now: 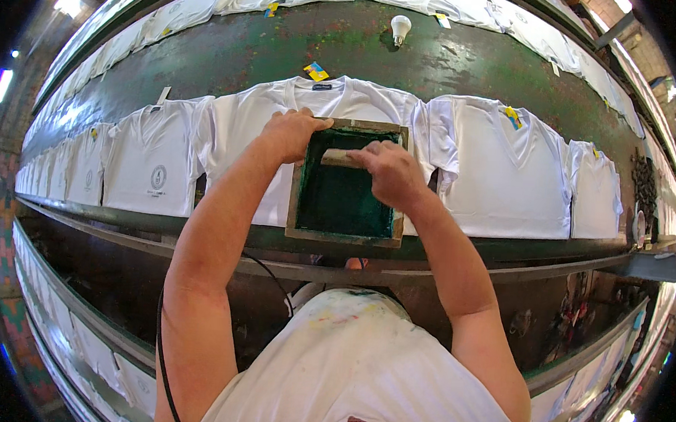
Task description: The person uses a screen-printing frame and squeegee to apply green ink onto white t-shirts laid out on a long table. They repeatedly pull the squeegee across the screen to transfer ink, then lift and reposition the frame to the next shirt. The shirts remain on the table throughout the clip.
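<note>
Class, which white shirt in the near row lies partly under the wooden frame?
The white shirt between the printed shirt on its left and the plain shirt on its right: the wooden frame overlaps its front, while those two lie outside.

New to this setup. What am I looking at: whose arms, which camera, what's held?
No robot here: these are a person's bare arms, seen from a wide fisheye camera worn on the head, looking down. That lens bends the straight edges.

The left hand is on the far left corner of a wooden frame, dark green inside. The right hand holds a pale, flat-edged tool inside it. The frame lies over a white T-shirt on a long green table, with more shirts alongside and a light bulb beyond.
</note>
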### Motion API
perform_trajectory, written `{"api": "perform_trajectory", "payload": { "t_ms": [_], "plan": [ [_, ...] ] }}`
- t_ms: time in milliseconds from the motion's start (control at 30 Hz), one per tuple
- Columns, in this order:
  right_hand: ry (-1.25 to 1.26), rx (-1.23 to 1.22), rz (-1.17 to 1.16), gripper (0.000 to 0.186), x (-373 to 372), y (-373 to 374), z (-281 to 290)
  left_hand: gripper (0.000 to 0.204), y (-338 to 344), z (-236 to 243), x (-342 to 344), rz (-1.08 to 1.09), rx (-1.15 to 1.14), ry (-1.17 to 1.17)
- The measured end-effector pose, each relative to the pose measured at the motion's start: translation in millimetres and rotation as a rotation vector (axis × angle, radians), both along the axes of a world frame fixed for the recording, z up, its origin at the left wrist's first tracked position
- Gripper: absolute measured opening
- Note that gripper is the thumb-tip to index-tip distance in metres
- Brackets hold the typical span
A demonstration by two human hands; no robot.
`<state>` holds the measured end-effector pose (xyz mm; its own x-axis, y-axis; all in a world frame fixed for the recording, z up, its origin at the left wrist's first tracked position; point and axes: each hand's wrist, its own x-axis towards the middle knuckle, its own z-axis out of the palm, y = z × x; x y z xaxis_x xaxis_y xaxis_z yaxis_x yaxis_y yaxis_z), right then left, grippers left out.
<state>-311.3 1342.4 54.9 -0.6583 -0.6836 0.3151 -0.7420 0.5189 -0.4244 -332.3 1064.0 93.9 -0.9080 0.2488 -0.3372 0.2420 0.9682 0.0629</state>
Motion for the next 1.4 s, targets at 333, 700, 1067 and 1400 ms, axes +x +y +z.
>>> {"api": "perform_trajectory", "payload": {
  "t_ms": [333,700,1067,1400],
  "plan": [
    [-0.024,0.065,0.091,0.072,111,14,5,0.096,0,4,-1,-0.02,0.002,-0.034],
    [-0.022,0.103,0.14,0.046,129,13,20,0.095,-2,6,0,-0.005,0.032,-0.042],
    [-0.246,0.078,0.031,0.041,5,2,19,0.088,-2,-7,-2,-0.018,0.029,0.016],
    [-0.095,0.105,-0.073,0.051,8,-12,15,0.088,-6,-6,-2,-0.009,0.06,-0.005]
  ]
}}
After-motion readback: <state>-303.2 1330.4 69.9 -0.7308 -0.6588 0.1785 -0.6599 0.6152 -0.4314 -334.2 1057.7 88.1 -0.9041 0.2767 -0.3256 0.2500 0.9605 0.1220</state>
